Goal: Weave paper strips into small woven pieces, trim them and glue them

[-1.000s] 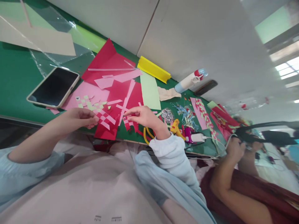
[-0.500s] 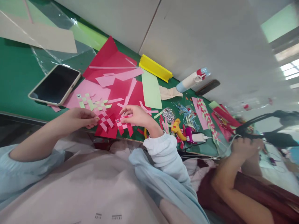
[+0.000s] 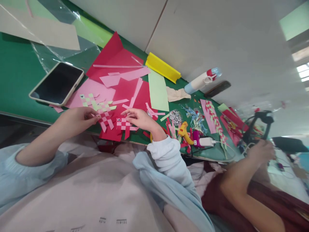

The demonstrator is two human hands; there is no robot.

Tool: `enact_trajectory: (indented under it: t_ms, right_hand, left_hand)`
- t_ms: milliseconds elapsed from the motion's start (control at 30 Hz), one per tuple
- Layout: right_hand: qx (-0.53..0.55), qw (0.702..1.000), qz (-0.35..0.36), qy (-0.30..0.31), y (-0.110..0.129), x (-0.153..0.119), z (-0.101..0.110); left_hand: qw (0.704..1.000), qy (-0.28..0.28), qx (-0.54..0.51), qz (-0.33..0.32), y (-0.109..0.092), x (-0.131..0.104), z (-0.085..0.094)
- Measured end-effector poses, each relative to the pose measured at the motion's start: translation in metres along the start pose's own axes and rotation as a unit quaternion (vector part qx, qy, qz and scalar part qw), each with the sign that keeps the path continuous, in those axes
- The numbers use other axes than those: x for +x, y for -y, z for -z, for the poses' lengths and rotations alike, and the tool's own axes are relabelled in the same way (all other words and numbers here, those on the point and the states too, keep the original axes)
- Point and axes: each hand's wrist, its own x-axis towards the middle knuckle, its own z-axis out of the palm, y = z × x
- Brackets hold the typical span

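Note:
My right hand [image 3: 141, 120] pinches a red-and-pink woven paper fish [image 3: 122, 124] with a googly eye, its loose strip ends hanging over the red paper. My left hand [image 3: 83, 118] is closed, thumb and fingertips nearly together. What is between them, if anything, is too small to make out. Those fingertips meet the edge of another red-and-pink woven paper piece [image 3: 106, 120] lying on the sheets; whether they grip it I cannot tell. Just beyond lie green-and-pink woven paper fish [image 3: 89, 100], one with a googly eye showing.
A phone [image 3: 58, 84] lies at left. Red paper [image 3: 109, 56], a yellow tray-like strip [image 3: 163, 68], a bottle [image 3: 201, 80] and a yellow glue gun [image 3: 184, 131] with a white plug [image 3: 206, 141] spread rightward. At right, a co-worker's hand [image 3: 262, 151] holds a dark object.
The fish in my right hand has turned to lie more level. My left fingertips have moved up slightly to the woven piece's edge. The co-worker's dark object has tilted upright.

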Motion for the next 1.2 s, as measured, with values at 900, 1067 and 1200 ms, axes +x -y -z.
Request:
enact_trajectory:
  t_ms: [900, 1067, 1200]
  right_hand:
    - [0.142, 0.988, -0.044, -0.032, 0.011, -0.021, -0.008]
    - [0.167, 0.983, -0.063, -0.049, 0.008, -0.029, -0.015]
    - [0.147, 0.984, -0.097, -0.028, 0.002, -0.043, -0.018]
  left_hand:
    - [0.952, 0.135, -0.274, 0.031, -0.035, -0.034, -0.036]
    - [0.945, 0.119, -0.3, 0.06, -0.033, -0.039, -0.045]
    - [0.944, 0.126, -0.299, 0.064, -0.034, -0.052, -0.054]
